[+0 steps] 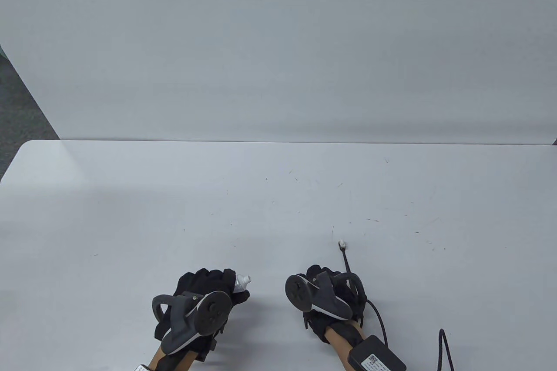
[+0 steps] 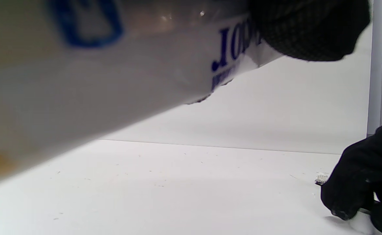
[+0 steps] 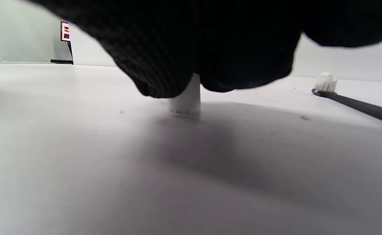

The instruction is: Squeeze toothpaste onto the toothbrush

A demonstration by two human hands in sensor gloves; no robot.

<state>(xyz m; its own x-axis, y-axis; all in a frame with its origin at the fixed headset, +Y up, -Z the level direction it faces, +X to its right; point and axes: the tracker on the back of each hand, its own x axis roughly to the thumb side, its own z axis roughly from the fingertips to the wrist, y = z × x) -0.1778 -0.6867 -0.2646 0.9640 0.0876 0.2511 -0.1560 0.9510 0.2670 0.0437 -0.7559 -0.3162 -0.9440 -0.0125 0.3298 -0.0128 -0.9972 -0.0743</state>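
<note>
Toothpaste tube [image 2: 112,75] fills left wrist view, left hand [image 1: 204,297] wrapped round it, bare nozzle pointing right. Cap [image 3: 185,99] off: right hand [image 1: 324,297] pinches it upright against tabletop [image 1: 278,197]. Toothbrush [image 1: 344,253] lies just beyond right hand, bristles apparently clean. Left, I judge: lift brush, squeeze paste.

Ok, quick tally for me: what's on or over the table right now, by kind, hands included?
Gloved hands: 2, the left hand and the right hand
Toothpaste tube: 1, held in the left hand, nozzle uncapped
Cap: 1, white, ribbed, on the table under the right hand's fingers
Toothbrush: 1, black handle, lying on the table
Total: 5
</note>
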